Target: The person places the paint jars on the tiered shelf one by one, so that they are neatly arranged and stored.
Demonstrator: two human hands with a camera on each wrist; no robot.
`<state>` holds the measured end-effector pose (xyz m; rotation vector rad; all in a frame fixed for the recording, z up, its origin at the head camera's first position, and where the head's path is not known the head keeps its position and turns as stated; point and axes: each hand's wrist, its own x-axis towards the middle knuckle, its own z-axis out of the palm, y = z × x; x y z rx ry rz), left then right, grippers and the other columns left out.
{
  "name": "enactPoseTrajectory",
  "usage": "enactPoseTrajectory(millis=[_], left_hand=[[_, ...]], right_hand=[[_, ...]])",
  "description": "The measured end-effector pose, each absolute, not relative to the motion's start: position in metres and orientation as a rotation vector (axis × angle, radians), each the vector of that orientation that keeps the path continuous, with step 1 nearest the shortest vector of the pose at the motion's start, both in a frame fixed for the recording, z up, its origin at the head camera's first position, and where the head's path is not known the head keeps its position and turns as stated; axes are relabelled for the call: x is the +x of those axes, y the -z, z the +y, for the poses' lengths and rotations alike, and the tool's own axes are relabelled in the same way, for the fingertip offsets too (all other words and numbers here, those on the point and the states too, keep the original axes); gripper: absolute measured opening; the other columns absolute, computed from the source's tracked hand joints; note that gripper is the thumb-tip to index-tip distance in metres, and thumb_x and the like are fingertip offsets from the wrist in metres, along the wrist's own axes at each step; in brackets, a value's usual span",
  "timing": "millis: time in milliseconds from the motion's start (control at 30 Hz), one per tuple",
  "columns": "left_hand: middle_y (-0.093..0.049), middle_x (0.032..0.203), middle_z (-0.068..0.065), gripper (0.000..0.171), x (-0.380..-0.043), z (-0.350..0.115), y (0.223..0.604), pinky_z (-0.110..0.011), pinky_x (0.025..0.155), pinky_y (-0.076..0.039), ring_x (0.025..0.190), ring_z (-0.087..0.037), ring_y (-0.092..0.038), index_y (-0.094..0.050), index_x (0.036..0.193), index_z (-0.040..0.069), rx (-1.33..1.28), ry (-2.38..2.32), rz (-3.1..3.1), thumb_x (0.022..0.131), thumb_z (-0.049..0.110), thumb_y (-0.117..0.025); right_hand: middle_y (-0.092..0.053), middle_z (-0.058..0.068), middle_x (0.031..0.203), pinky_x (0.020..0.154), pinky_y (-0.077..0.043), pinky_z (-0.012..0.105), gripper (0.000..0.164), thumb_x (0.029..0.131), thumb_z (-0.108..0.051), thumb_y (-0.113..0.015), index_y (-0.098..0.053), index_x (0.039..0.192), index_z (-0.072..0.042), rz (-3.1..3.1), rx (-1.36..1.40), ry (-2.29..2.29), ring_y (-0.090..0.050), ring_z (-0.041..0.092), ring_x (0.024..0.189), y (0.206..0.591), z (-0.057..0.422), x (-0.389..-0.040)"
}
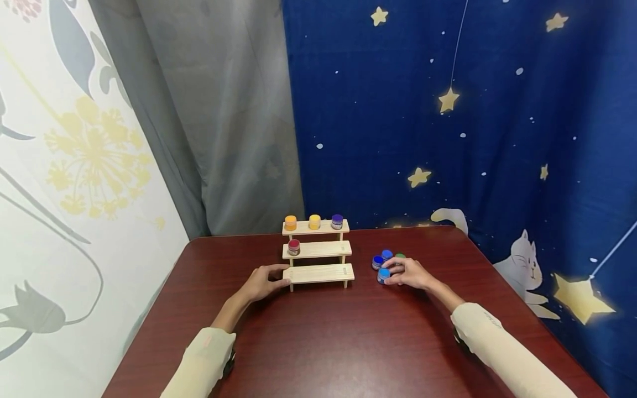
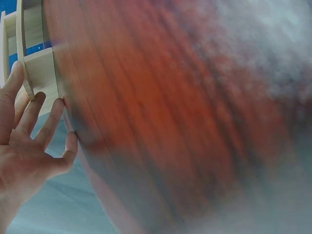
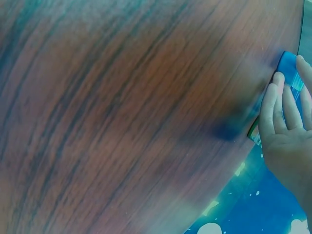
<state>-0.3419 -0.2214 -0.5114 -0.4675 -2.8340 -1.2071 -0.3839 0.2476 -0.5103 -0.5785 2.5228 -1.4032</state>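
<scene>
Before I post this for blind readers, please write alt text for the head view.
A person's right hand grips a light-blue jar near three other jars on a dark-red table; the left hand holds a three-tier wooden stand with four jars on its upper two tiers.

- The left sleeve (image 1: 199, 362), lower left of the frame, was cream with a faint pinkish mark.
- The right sleeve (image 1: 507, 348), lower right, was cream with small grey markings.
- Black pieces (image 1: 229, 362) showed under both cuffs (image 1: 223, 337).
</scene>
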Motion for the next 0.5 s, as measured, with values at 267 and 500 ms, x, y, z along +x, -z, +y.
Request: enactPoseTrajectory(millis=[267, 500], left_hand=[[-0.073, 0.119, -0.013, 0.046, -0.3414, -0.2212, 0.511, -0.049, 0.095, -0.054, 0.109, -0.027, -0.069, -0.069, 0.135, 0.009, -0.466, 1.214, -2.839, 0.093, 0.023, -0.081], [-0.073, 0.12, -0.013, 0.046, -0.3407, -0.2218, 0.5104, -0.049, 0.095, -0.054, 0.11, -0.028, -0.068, -0.069, 0.136, 0.01, -0.448, 1.214, -2.844, 0.093, 0.023, -0.081]], right_hand=[[-0.072, 0.028, 0.117, 0.067, -0.06, 0.044, 0.039, 0.089, -0.006, -0.083, -0.068, 0.123, 0.003, 2.503, -0.642, 1.407, -0.073, 0.035, 0.1, 0.5083, 0.2437, -0.3801], [-0.071, 0.027, 0.118, 0.066, -0.059, 0.039, 0.04, 0.089, -0.008, -0.083, -0.068, 0.124, 0.004, 2.521, -0.66, 1.391, -0.073, 0.035, 0.101, 0.503, 0.2399, -0.3799]])
